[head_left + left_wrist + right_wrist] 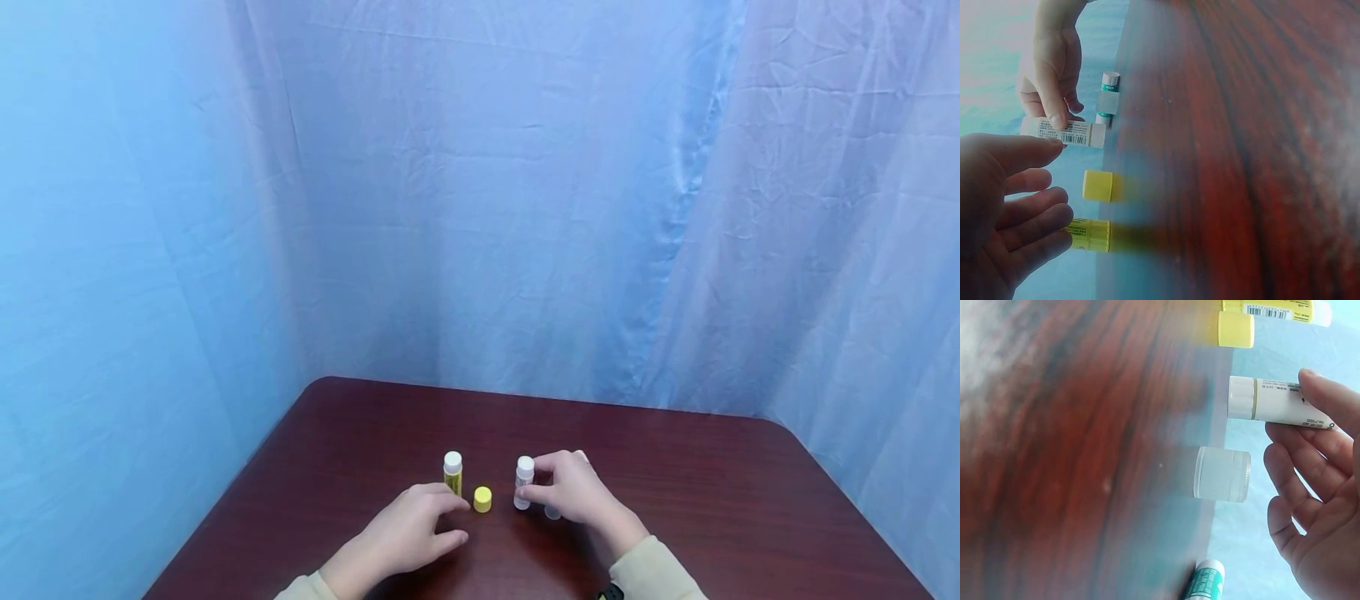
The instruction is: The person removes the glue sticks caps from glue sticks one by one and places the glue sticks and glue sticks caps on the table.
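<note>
My right hand [573,487] pinches a white glue stick [523,479] between thumb and fingers; it stands upright on the table. The same white glue stick [1279,403] shows printed text in the right wrist view. Just beside that hand is a clear cap [1222,475]. My left hand [412,529] has loosely bent fingers with nothing between them. It is nearest to an upright yellow glue stick [453,471] with a white top, partly hidden by the hand; touching, I cannot tell. Between the two sticks sits a yellow cap [482,499].
A green-and-white glue stick [1206,581] stands beyond the clear cap, mostly hidden by the right hand in the head view. The dark red-brown table [390,417] has rounded far corners. Blue cloth [480,208] hangs behind and on both sides.
</note>
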Motion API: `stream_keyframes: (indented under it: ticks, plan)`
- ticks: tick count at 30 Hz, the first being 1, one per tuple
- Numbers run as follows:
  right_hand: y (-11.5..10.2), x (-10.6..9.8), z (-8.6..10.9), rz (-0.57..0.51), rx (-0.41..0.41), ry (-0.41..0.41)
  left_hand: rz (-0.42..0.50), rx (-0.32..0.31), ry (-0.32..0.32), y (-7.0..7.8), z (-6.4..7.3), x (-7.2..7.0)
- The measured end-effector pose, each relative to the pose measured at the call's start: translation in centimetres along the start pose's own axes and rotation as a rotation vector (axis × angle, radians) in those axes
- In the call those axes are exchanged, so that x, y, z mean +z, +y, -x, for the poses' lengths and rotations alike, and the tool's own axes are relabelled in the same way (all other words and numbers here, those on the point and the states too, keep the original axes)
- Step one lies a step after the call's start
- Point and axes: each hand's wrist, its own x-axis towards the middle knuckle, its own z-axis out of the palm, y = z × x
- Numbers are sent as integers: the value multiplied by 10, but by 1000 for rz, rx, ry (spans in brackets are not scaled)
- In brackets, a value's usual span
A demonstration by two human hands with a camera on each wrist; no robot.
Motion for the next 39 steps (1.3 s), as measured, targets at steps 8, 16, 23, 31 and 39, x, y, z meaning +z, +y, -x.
stream_keyframes:
  ticks: [8, 16, 23, 31, 39]
  plan:
    - [2, 3, -2, -13, 8, -16, -4, -17, -9, -3, 2, 0]
    - [3, 5, -2, -43, 9, -48, -11, -10, -1, -5, 4, -1]
    - [4, 7, -3, -43, 11, -69, -12, -8, 3, -6, 5, -1]
    - [3, 5, -3, -62, 34, -87, -11, 7, 13, -6, 6, 0]
    - [2, 4, -2, -64, 26, -102, -18, 15, 23, -6, 5, 1]
